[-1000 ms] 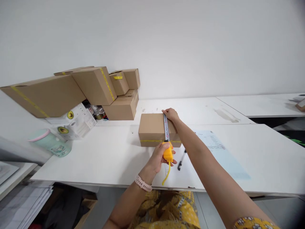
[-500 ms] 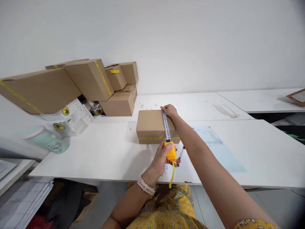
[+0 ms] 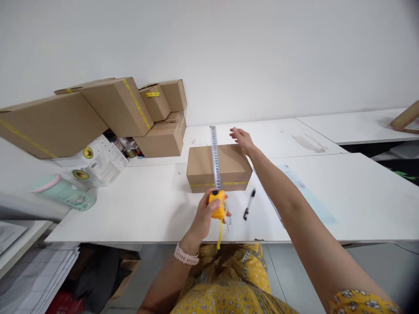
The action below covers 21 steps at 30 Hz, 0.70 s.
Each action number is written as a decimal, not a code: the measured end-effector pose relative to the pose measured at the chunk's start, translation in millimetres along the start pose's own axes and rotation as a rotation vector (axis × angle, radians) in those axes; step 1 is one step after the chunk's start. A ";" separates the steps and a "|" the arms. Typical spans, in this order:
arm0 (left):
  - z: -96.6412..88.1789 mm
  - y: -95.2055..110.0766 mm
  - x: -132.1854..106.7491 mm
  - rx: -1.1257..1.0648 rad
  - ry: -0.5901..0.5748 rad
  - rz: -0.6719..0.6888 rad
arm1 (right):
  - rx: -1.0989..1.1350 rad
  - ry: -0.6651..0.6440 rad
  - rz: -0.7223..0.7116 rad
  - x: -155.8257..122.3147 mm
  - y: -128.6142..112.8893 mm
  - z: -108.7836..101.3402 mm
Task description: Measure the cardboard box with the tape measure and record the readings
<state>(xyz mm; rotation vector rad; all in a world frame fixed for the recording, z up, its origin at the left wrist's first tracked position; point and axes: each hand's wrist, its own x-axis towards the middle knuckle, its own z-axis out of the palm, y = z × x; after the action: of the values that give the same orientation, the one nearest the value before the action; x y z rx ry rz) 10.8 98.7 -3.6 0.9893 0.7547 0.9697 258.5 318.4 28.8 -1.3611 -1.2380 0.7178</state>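
My left hand (image 3: 204, 216) grips a yellow tape measure (image 3: 218, 205) in front of a brown cardboard box (image 3: 231, 162). Its metal blade (image 3: 215, 159) is drawn out away from me over the box, and the hooked tip stands free past the far edge. Behind the box's far right corner is my right hand (image 3: 242, 138), fingers apart and holding nothing, off the blade. A black-and-clear pen (image 3: 249, 204) lies on the table, right of the tape measure. A yellow strap hangs from the tape case.
Several cardboard boxes (image 3: 114, 107) are stacked at the left against the wall. A mint tumbler (image 3: 67, 192) lies tilted near a white avocado-print box (image 3: 101, 161). A bluish printed sheet (image 3: 307, 200) rests on the white table (image 3: 366, 205), right of my right arm.
My right hand has let go of the blade's tip and moved right. The tape measure has shifted left with my left hand. The pen now lies in plain view on the table.
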 end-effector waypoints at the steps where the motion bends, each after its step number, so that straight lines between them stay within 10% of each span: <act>1: -15.4 2.0 -5.3 0.037 0.047 0.059 | 0.032 0.036 -0.009 -9.0 3.0 -12.1; 5: -82.6 2.7 -10.3 0.211 0.279 0.232 | -0.006 0.192 0.095 -69.1 30.3 -50.6; 9: -123.0 -3.0 9.3 0.204 0.307 0.156 | -0.058 0.010 0.200 -127.8 50.4 -53.5; 21: -106.3 85.4 40.1 0.196 0.084 0.301 | -0.313 0.047 -0.021 -100.0 -20.0 -36.2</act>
<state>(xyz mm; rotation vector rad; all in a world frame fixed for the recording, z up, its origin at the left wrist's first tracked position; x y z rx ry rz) -92.4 189.8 31.9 1.2643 0.7961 1.2194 259.8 210.3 32.6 -1.6066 -1.3658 0.4872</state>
